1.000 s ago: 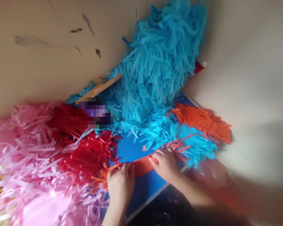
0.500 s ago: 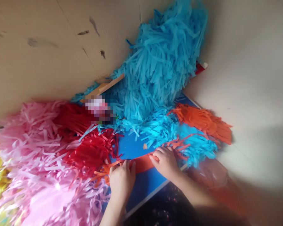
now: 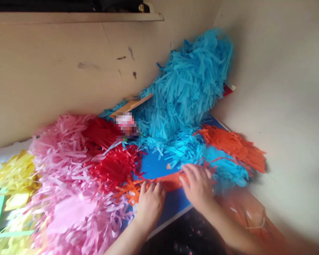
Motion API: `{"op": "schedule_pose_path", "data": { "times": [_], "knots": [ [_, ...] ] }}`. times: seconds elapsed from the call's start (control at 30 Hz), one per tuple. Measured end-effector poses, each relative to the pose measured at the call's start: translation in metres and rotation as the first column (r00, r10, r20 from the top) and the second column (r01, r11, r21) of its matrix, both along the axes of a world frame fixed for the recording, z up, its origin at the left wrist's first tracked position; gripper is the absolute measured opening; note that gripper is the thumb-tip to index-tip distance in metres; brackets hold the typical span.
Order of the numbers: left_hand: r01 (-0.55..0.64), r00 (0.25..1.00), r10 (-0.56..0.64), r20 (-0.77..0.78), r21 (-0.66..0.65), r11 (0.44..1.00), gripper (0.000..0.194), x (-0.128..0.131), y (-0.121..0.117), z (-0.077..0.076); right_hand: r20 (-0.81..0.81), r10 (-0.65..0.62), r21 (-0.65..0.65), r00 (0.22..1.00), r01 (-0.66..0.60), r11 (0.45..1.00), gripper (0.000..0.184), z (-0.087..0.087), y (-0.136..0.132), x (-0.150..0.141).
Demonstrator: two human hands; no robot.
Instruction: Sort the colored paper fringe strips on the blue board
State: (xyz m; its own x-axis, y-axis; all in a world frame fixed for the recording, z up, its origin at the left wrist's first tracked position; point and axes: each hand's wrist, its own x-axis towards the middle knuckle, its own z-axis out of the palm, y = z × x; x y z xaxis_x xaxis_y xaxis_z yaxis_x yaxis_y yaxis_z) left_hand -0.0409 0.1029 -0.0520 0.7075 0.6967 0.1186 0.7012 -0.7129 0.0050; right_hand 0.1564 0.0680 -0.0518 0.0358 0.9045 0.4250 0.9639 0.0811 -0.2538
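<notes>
Orange paper fringe (image 3: 170, 182) lying across a blue board (image 3: 172, 209) toward its near edge, under the left hand (image 3: 150, 205) and right hand (image 3: 198, 186), fingers spread apart, pressing flat, not clamped. Uneven pressure could wrinkle or tear the thin strips; neighbouring blue fringe (image 3: 191, 88) could snag.

From here I can see both bare hands reaching forward, palms down and a short way apart. The left hand (image 3: 150, 206) sits nearer the middle, its fingers (image 3: 151, 187) slightly curled, with the left forearm (image 3: 124, 241) coming up from the near edge. The right hand (image 3: 197, 186) lies farther right, fingers apparently spread, though it's blurred, and the right forearm (image 3: 228, 226) angles in from the near right.
</notes>
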Motion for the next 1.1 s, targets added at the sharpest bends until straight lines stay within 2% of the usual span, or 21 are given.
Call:
{"op": "schedule_pose_path", "data": {
  "times": [0.07,0.1,0.13,0.2,0.27,0.3,0.47,0.63,0.77,0.83,0.9,0.93,1.0,1.1],
  "knots": [
    [-0.043,0.998,0.043,0.046,-0.012,0.999,0.031,-0.003,-0.01,-0.004,-0.021,0.268,-0.076,0.963,-0.268,0.96,0.042,-0.004,-0.012,-0.01],
    [-0.062,0.995,0.064,0.075,-0.027,0.998,0.035,-0.005,-0.015,-0.005,-0.026,0.351,-0.113,0.936,-0.352,0.929,0.045,-0.008,-0.017,-0.01],
    [-0.079,0.992,0.083,0.098,-0.042,0.996,0.038,-0.007,-0.018,-0.007,-0.023,0.38,-0.132,0.925,-0.379,0.916,0.044,-0.012,-0.021,-0.008],
    [-0.098,0.986,0.105,0.126,-0.062,0.993,0.042,-0.008,-0.021,-0.008,-0.009,0.325,-0.122,0.946,-0.324,0.938,0.035,-0.018,-0.024,0.006],
    [-0.105,0.984,0.114,0.135,-0.075,0.992,0.04,-0.007,-0.019,-0.007,-0.005,0.245,-0.058,0.97,-0.245,0.968,0.025,-0.018,-0.023,0.021],
    [-0.104,0.984,0.114,0.136,-0.079,0.991,0.037,-0.006,-0.018,-0.006,-0.006,0.248,-0.031,0.969,-0.248,0.968,0.023,-0.016,-0.021,0.025],
    [-0.115,0.981,0.131,0.143,-0.116,0.987,0.024,0.0,-0.01,0.004,0.051,0.499,-0.052,0.865,-0.497,0.866,0.016,-0.013,-0.005,0.007],
    [-0.16,0.974,0.173,0.146,-0.099,0.982,0.02,0.006,-0.004,-0.001,0.128,0.551,-0.014,0.824,-0.554,0.832,0.028,-0.022,0.015,-0.001],
    [-0.165,0.97,0.172,0.173,-0.055,0.985,0.023,0.008,0.001,-0.01,-0.003,0.525,-0.099,0.851,-0.523,0.847,0.021,-0.008,0.031,0.007],
    [-0.144,0.978,0.146,0.15,-0.022,0.989,0.025,0.009,0.003,-0.011,-0.08,0.505,-0.115,0.86,-0.511,0.852,0.018,0.006,0.051,0.004],
    [-0.129,0.986,0.126,0.113,0.022,0.991,0.028,0.009,0.003,-0.011,-0.149,0.5,-0.086,0.853,-0.515,0.853,0.01,0.019,0.084,-0.006],
    [-0.129,0.988,0.124,0.096,0.045,0.991,0.028,0.009,0.002,-0.011,-0.184,0.487,-0.066,0.854,-0.505,0.861,0.012,0.025,0.105,-0.014],
    [-0.14,0.988,0.134,0.073,0.082,0.987,0.028,0.01,0.0,-0.011,-0.214,0.434,-0.026,0.875,-0.45,0.893,0.032,0.033,0.153,-0.031],
    [-0.166,0.985,0.158,0.075,0.117,0.979,0.028,0.012,-0.004,-0.015,-0.236,0.354,0.023,0.905,-0.36,0.933,0.051,0.036,0.223,-0.059]
  ]
}}
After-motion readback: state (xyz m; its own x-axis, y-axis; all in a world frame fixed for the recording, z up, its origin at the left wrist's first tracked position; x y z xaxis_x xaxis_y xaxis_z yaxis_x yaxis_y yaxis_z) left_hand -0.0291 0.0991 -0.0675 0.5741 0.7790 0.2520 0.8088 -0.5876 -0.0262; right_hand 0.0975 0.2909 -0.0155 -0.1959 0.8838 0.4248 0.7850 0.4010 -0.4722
